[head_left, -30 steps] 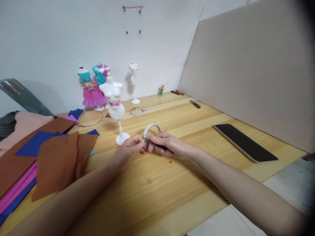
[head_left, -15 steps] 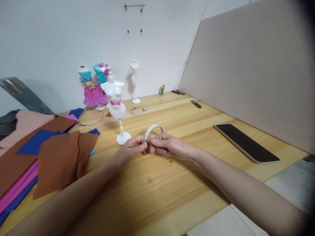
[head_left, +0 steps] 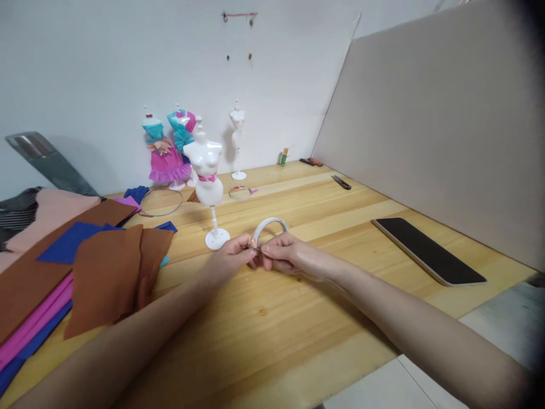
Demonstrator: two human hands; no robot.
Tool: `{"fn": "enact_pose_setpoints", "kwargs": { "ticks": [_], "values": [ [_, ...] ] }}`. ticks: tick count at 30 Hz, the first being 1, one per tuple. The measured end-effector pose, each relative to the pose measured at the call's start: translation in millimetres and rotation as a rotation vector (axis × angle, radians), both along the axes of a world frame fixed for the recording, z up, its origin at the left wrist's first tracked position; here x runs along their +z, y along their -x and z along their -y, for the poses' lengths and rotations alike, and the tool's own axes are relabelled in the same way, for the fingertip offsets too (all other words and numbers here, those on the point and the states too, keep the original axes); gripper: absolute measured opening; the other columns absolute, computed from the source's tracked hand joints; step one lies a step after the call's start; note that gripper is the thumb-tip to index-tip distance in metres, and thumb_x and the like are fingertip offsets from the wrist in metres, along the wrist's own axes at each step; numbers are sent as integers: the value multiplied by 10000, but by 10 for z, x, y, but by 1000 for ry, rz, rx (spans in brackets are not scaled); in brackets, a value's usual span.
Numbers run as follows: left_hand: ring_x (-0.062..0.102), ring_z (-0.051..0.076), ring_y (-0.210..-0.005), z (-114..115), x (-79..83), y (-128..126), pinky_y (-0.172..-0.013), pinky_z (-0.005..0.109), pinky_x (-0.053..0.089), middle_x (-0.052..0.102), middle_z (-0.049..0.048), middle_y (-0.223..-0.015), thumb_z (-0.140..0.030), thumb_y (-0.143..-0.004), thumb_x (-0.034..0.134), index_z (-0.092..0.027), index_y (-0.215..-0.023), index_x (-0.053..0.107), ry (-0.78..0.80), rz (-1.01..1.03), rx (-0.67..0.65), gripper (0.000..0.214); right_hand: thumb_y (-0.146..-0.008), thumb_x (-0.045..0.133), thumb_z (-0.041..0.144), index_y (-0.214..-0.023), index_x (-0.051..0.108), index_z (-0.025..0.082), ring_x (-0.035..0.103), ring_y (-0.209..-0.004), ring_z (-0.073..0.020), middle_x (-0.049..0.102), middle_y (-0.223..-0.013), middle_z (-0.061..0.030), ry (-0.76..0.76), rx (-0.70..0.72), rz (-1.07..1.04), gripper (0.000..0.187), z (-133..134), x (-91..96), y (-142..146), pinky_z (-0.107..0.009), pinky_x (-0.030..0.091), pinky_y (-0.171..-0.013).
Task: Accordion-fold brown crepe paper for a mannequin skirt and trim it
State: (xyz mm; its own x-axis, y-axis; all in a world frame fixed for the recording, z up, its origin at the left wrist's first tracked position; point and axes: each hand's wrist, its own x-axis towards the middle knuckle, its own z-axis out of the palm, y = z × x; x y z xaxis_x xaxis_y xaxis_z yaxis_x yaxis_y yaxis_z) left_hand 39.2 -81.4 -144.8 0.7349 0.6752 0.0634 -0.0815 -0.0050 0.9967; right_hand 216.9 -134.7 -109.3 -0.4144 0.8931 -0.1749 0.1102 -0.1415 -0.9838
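My left hand (head_left: 235, 253) and my right hand (head_left: 293, 254) meet above the wooden table, fingertips almost touching. A narrow white ring, which looks like a roll of tape (head_left: 270, 221), stands up behind the fingers, and my right hand grips its lower part. Both thumbs and forefingers pinch at one spot by the ring's lower left. Something thin and dark shows there, too small to name; the fingers hide most of it. Just behind my left hand stands a white mini dress form (head_left: 203, 156) with a pink band round its waist.
Brown felt pieces (head_left: 108, 272) and other coloured fabric lie at left. Dressed mini forms (head_left: 164, 153) and a bare one (head_left: 238, 136) stand by the wall. A wire ring (head_left: 160, 202), thread snips (head_left: 341, 182), a small green bottle (head_left: 284, 157) and a dark tablet (head_left: 430, 250) are around.
The whole view has shifted slightly, so things sit a little further right. My fingertips still pinch at the ring's lower left, and the thin dark thing between them shows less.
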Motion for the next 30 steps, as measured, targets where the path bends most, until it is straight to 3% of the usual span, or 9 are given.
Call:
{"fn": "enact_pose_setpoints", "kwargs": {
  "ticks": [5,7,11,13,16,19,22,26,30],
  "values": [
    [556,117,-659,-18,-14,-20,-686,266,426,591,-16,-673,-350,-777,635,-171,-742,531,49,50,111,210,-865,497,429,-722,650,148,458,-589,-114,597,-658,-13,-440,-91,357,350,31,29,72,-249,323,-575],
    [562,121,-666,-35,-17,-17,-678,265,429,597,-12,-685,-364,-774,640,-169,-762,549,53,47,143,216,-884,468,397,-749,652,156,479,-619,-126,601,-677,-10,-534,-190,414,332,45,44,63,-255,332,-606],
    [578,130,-668,-49,-15,-12,-670,269,429,623,12,-683,-424,-801,621,-161,-794,558,62,-11,191,271,-900,444,392,-689,557,172,425,-581,-123,460,-584,21,-645,-481,373,325,61,118,-22,-250,308,-568],
    [575,126,-664,-36,-5,-20,-672,267,429,622,10,-683,-429,-794,636,-160,-778,552,77,4,193,283,-908,439,386,-711,570,167,426,-569,-120,463,-584,20,-630,-374,405,323,68,156,-48,-246,311,-562],
    [580,126,-684,-12,16,-39,-678,264,435,620,12,-717,-443,-781,654,-155,-780,561,120,51,171,302,-861,525,301,-788,629,158,475,-586,-117,574,-669,-3,-591,60,591,192,95,154,-16,-237,321,-567],
    [584,121,-696,-14,29,-48,-674,252,441,627,28,-764,-467,-763,670,-143,-797,582,149,61,162,337,-761,639,232,-802,636,165,534,-649,-144,629,-747,-27,-645,290,798,79,141,96,68,-238,313,-567],
    [594,115,-702,-34,37,-51,-668,247,454,630,35,-800,-477,-742,690,-140,-806,579,157,48,169,361,-753,657,261,-864,636,172,570,-706,-172,653,-835,-53,-722,327,893,144,185,81,128,-250,322,-576],
    [624,142,-689,-39,70,-59,-653,271,489,605,-1,-697,-511,-708,708,-168,-733,498,116,-22,168,402,-811,592,244,-780,652,179,582,-717,-169,672,-827,-62,-817,332,910,94,204,168,116,-262,343,-611],
    [623,125,-611,-22,104,-63,-588,256,500,587,-25,-670,-523,-716,680,-178,-747,480,102,-85,188,400,-866,507,205,-814,679,181,574,-686,-146,692,-834,-63,-854,183,923,181,137,189,30,-255,337,-606]
  ]
}}
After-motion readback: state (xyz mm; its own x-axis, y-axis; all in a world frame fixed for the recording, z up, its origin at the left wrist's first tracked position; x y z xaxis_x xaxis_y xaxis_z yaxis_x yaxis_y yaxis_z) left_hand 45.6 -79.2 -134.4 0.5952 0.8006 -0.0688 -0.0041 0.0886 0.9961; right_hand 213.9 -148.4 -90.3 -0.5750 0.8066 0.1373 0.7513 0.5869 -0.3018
